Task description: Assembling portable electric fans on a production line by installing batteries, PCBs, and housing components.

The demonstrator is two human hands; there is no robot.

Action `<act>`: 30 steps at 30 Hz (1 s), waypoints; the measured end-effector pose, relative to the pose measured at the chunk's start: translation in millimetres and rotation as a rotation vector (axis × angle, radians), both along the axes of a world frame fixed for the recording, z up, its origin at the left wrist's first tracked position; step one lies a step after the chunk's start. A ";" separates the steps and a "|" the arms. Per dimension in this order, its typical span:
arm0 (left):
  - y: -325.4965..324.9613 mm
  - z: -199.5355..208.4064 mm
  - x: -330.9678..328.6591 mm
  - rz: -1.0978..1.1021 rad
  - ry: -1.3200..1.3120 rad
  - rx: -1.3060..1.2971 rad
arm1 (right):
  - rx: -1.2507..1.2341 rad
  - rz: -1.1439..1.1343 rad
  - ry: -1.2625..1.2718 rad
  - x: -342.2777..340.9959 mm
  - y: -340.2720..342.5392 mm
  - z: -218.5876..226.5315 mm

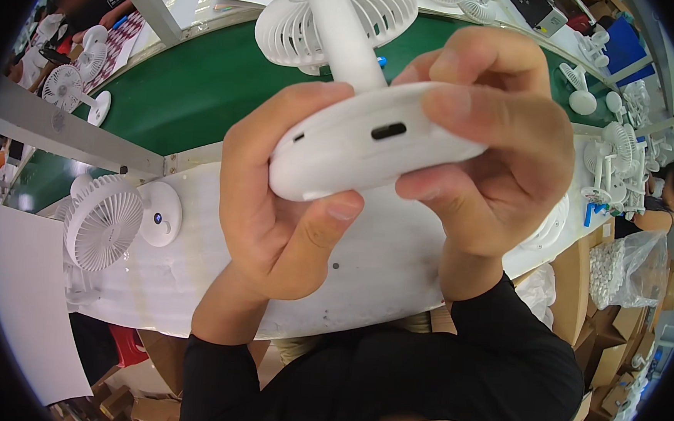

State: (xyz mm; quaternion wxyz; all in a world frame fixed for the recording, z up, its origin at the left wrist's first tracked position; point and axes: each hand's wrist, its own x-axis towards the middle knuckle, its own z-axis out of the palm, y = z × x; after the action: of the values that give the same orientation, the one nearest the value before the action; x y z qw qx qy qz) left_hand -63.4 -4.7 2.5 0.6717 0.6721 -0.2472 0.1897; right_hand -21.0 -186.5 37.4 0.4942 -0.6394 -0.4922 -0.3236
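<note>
A white desk fan [339, 48] is held up in front of me, its round base toward me and its caged head pointing away. On the rim of the base a dark oval port and a smaller slot show. My left hand [277, 184] grips the left side of the base, thumb below and fingers over the top. Around the right side closes my right hand [503, 136], its thumb and fingers pressed on the rim near the port. Parts of the right fingers behind the base are hidden.
Another white fan [109, 220] lies at the left on the white work table [380, 267]. Beyond runs a green conveyor belt [190, 86] with more fans [581, 98]. A grey post [79, 129] stands at the left. Cardboard boxes [606, 350] and a clear bag [634, 267] are at the right.
</note>
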 end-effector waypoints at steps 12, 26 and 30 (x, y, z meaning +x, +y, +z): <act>-2.3 1.3 -1.6 0.014 0.103 -0.095 | 0.058 -0.217 0.108 -20.6 11.2 9.0; 26.9 10.4 25.9 -0.167 -0.183 0.307 | 0.030 -0.098 0.022 -11.3 12.5 2.4; -1.1 6.2 27.2 -0.225 0.080 -0.575 | 0.059 0.010 -0.110 -2.3 21.9 -3.9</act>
State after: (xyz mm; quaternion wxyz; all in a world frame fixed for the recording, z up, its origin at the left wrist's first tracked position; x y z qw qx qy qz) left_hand -36.1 -5.8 8.8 0.8604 0.4297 -0.2293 0.1497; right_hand -23.3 -164.6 33.5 0.4867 -0.6033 -0.5121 -0.3701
